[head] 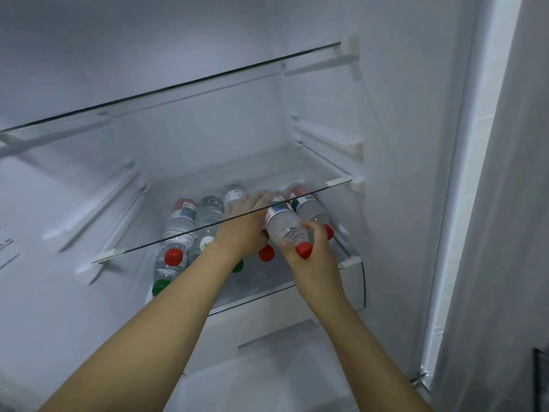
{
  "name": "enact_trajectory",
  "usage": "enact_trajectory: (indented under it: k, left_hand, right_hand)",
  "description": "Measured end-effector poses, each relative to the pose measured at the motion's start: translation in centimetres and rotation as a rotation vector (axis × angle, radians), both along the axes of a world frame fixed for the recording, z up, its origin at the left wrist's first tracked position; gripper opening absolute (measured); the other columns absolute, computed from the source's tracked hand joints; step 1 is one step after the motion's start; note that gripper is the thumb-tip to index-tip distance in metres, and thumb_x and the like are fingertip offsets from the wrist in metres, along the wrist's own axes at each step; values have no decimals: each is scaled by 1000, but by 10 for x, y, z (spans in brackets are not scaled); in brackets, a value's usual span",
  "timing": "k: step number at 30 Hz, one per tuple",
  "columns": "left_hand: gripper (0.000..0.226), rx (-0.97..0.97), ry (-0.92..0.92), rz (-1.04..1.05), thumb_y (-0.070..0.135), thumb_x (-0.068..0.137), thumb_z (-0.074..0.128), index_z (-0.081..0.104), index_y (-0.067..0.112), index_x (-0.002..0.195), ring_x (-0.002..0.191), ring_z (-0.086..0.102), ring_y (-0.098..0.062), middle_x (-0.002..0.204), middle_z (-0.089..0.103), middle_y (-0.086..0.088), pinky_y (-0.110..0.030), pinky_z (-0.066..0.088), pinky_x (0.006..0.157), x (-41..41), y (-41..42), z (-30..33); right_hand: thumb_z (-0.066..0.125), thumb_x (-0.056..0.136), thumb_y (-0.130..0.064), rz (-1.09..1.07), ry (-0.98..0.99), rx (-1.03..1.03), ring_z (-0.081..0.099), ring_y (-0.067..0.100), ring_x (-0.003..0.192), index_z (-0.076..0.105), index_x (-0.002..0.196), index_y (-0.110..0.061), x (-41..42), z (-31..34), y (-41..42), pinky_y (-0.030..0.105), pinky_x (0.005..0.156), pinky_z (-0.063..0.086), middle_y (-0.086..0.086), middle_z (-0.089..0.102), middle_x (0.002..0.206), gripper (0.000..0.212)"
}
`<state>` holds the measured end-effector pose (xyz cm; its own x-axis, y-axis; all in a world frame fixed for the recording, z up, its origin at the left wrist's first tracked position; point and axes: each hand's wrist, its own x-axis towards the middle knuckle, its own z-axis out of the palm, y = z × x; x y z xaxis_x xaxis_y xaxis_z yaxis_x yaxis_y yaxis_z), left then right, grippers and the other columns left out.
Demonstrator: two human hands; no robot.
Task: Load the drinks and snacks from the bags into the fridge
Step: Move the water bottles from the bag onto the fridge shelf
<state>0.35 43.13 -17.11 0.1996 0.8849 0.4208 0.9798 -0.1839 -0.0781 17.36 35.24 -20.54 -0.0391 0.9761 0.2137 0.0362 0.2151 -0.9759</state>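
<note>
Both bare forearms reach in from the bottom edge of the head view toward the lower shelf (267, 288) of the open fridge (401, 144). On the right, the right hand (312, 254) curls its fingers and thumb round the neck of a red-capped water bottle (285, 224), which lies with its cap toward the shelf's front edge and is tilted up over the row. Just beside it, nearer the shelf's right edge, lies another red-capped bottle (312, 211). Further left, the left hand (246, 221) lies palm down, fingers stretched fairly flat over the bottles at mid-shelf; whether it grips anything cannot be told, since the glass shelf above (148, 245) crosses it and its palm hides what is beneath. Toward the left edge lie more bottles (178, 233), with red and green caps, their far ends blurred behind the glass.
</note>
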Motion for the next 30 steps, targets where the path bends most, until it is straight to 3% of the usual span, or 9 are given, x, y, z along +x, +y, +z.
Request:
enact_trajectory:
  k: [3, 5, 7, 10, 13, 18, 22, 25, 30]
  left_hand:
    - [74, -12, -40, 10, 29, 80, 61, 32, 41, 147, 128, 43, -22, 150, 37, 15, -49, 41, 102, -9, 0, -8]
    - [76, -42, -90, 59, 30, 84, 59, 25, 37, 151, 137, 35, -28, 156, 32, 9, -57, 35, 109, -17, 1, -15]
    - [75, -60, -103, 106, 33, 85, 55, 22, 34, 153, 143, 29, -31, 156, 32, 2, -59, 30, 112, -24, 6, -21]
    - [76, -73, -115, 130, 38, 88, 50, 19, 26, 156, 147, 24, -33, 158, 30, -4, -53, 23, 119, -26, 10, -24]
    - [76, -81, -222, 124, 27, 92, 57, 20, 16, 158, 150, 14, -33, 162, 24, -6, -44, 11, 124, -21, 7, -25]
    - [80, -20, -216, 100, 10, 75, 58, 35, 12, 151, 139, 30, -38, 153, 38, -11, -50, 30, 114, -26, 11, -32]
    - [79, -3, -219, 85, 8, 72, 60, 40, 10, 148, 139, 30, -39, 152, 39, -12, -50, 29, 115, -25, 9, -31]
    - [82, -16, -246, 80, 4, 76, 64, 34, 9, 152, 147, 18, -36, 158, 30, -12, -48, 18, 121, -23, 6, -32]
    - [83, -40, -223, 118, 7, 78, 65, 31, 14, 153, 149, 14, -33, 161, 25, -8, -43, 15, 122, -19, 6, -30]
  right_hand:
    - [62, 92, -42, 48, 45, -30, 58, 2, 93, 41, 134, -36, -4, -2, 6, 17, 67, 48, -12, 57, 109, 48]
    - [59, 94, -39, 128, 87, -31, 59, 4, 99, 43, 135, -41, -6, -7, 6, 30, 79, 57, -18, 56, 111, 44]
    - [55, 96, -33, 210, 96, -26, 60, 8, 103, 42, 138, -45, -9, -15, 6, 39, 91, 56, -14, 55, 117, 45]
    - [55, 98, -38, 251, 86, 0, 56, 11, 118, 38, 143, -45, -14, -22, 10, 39, 101, 51, -6, 52, 133, 49]
    - [56, 97, -39, 219, -1, 44, 58, 10, 113, 39, 143, -41, -16, -21, 22, 35, 100, 51, -5, 56, 127, 50]
    - [58, 95, -39, 32, -241, 51, 58, 11, 104, 53, 131, -24, -21, -11, 53, 27, 88, 48, -4, 62, 116, 39]
    - [64, 90, -45, -152, -591, 173, 61, 21, 102, 70, 115, -23, -32, 1, 80, 39, 90, 50, -2, 71, 105, 33]
    - [67, 87, -46, -126, -596, 154, 60, 19, 104, 70, 116, -28, -33, 5, 85, 42, 92, 50, -3, 71, 110, 35]
    - [65, 92, -34, -105, -487, 180, 56, 10, 89, 69, 119, -19, -26, 2, 74, 30, 84, 48, 2, 71, 108, 32]
